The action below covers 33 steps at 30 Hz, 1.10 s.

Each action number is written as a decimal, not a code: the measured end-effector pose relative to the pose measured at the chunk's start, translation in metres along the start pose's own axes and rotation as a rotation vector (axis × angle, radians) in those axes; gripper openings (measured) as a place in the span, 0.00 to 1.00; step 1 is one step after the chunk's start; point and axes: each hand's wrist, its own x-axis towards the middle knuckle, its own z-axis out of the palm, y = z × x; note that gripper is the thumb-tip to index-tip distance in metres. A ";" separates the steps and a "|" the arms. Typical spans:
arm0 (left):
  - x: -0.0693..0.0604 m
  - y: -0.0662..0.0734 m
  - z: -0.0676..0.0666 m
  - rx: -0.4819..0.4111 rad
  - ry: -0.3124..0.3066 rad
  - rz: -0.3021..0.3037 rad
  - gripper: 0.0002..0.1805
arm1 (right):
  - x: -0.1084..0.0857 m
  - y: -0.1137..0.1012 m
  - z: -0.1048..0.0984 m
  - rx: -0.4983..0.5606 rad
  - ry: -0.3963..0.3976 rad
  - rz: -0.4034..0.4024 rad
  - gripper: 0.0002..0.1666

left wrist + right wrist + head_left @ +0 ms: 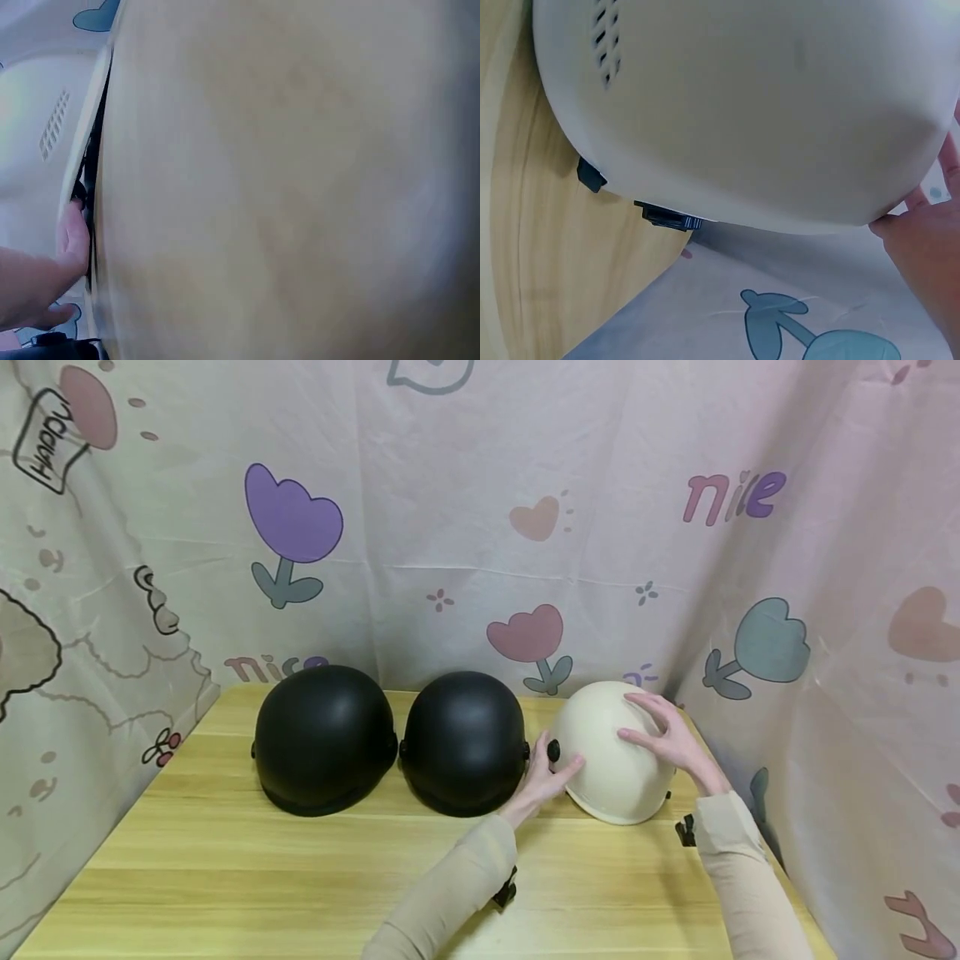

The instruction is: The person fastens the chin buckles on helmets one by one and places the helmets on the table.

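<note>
A cream-white helmet point(611, 768) stands at the right end of a row on the table, dome up, with a black round knob on its left side. My left hand point(542, 783) holds its left side, thumb on the front of the shell and fingers beside the knob. In the left wrist view the left hand's fingers point(73, 232) touch the helmet's lower rim. Over the upper right of the dome my right hand point(667, 739) curves, its thumb and fingers spread on the shell. Slotted vents and black fittings show along the white helmet point(742, 135) in the right wrist view.
Two black helmets stand to the left: one in the middle point(463, 743), close to my left hand, and one farther left point(324, 739). The wooden table point(247, 885) ends at a patterned cloth curtain point(442, 510) behind and at both sides.
</note>
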 end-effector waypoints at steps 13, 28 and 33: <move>-0.002 0.003 -0.004 -0.178 -0.048 -0.163 0.51 | -0.010 -0.001 -0.008 -0.003 -0.022 0.043 0.38; -0.010 0.008 -0.010 -0.236 -0.064 -0.108 0.45 | -0.019 -0.010 -0.010 -0.035 -0.030 0.038 0.43; -0.012 0.012 -0.014 -0.296 -0.089 -0.085 0.43 | -0.022 -0.013 -0.014 -0.014 -0.044 0.048 0.46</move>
